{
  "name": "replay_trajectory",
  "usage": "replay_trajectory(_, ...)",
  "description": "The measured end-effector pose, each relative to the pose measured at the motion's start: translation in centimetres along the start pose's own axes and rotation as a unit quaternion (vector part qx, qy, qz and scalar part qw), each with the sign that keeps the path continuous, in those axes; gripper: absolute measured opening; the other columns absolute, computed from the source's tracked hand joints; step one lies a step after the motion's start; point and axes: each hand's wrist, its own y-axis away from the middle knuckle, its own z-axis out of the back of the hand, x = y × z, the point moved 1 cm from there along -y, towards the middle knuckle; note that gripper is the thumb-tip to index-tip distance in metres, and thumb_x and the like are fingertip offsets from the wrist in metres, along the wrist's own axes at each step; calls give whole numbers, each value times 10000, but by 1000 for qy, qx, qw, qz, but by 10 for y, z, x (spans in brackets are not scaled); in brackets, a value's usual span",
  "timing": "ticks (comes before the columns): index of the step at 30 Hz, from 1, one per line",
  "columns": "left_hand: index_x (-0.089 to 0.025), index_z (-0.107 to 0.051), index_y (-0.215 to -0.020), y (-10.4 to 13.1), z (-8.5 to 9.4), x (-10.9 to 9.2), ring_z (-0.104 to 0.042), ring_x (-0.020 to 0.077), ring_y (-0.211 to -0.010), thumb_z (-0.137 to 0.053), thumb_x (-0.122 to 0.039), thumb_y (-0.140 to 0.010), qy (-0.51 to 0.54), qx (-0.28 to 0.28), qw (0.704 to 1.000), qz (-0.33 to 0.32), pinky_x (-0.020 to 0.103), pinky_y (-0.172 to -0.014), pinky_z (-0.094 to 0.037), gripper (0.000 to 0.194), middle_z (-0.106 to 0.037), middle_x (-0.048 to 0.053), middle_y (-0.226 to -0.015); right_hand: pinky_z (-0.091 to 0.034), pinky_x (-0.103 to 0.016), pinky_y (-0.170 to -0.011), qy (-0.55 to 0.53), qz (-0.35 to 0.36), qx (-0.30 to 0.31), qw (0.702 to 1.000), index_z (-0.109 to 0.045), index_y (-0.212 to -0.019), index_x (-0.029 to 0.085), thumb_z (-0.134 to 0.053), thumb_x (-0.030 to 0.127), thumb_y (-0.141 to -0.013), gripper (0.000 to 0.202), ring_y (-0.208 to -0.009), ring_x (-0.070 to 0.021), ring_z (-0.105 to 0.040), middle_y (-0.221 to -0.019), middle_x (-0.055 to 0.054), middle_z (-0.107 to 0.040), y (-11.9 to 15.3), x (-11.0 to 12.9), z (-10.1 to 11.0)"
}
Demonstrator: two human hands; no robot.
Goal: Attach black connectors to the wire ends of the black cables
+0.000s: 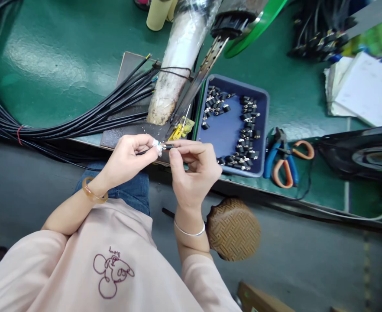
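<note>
My left hand (129,158) is closed, pinching the end of a black cable (141,152) between thumb and fingers. White wrapping covers the tips of that thumb and finger. Thin stripped wires stick out of the cable toward my right hand (195,169), whose thumb and forefinger pinch a small black connector (169,147). Wire ends and connector meet or nearly meet; whether they are joined is too small to tell. Just beyond my fingers lies a yellow clip-like piece (179,131). Right of it, a blue-grey tray (266,130) holds many similar black connectors.
A bundle of black cables (64,134) runs in from the left onto a dark board (121,80). Above my hands hang a white wrapped tube (178,56) and a slotted metal bar (207,65). Blue-handled pliers (272,156), orange-handled scissors (282,173) and papers (366,89) lie rightward. A stool (234,229) stands below.
</note>
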Motion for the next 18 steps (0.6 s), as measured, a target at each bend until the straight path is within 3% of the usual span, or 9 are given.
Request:
replay_trajectory(5, -141, -567, -625, -8, 1, 1, -363, 69, -548, -610, -253, -805, -3, 1, 1000, 5, 214, -513, -281, 216, -445, -35, -571, -629, -295, -721, 38, 20, -1, 999, -622, -825, 210, -678, 182, -881, 84, -892, -169, -757, -934, -24, -761, 0, -4, -1)
replay_trajectory(9, -140, -583, -643, -13, 1, 1, -426, 78, -562, -605, -254, -800, 3, -10, 1000, 11, 211, -536, -347, 196, -508, -17, -591, -641, -321, -772, 53, 39, 3, 998, -641, -801, 212, -684, 169, -874, 95, -888, -169, -758, -952, -22, -769, -5, -4, -2)
replay_trajectory(18, -143, -614, -667, -14, 3, -4, -453, 81, -568, -654, -281, -805, 11, -10, 1000, 9, 213, -552, -385, 199, -540, -14, -603, -652, -341, -763, 99, 83, -18, 991, -666, -806, 231, -709, 155, -852, 99, -870, -180, -765, -879, 0, -774, -13, 4, -1)
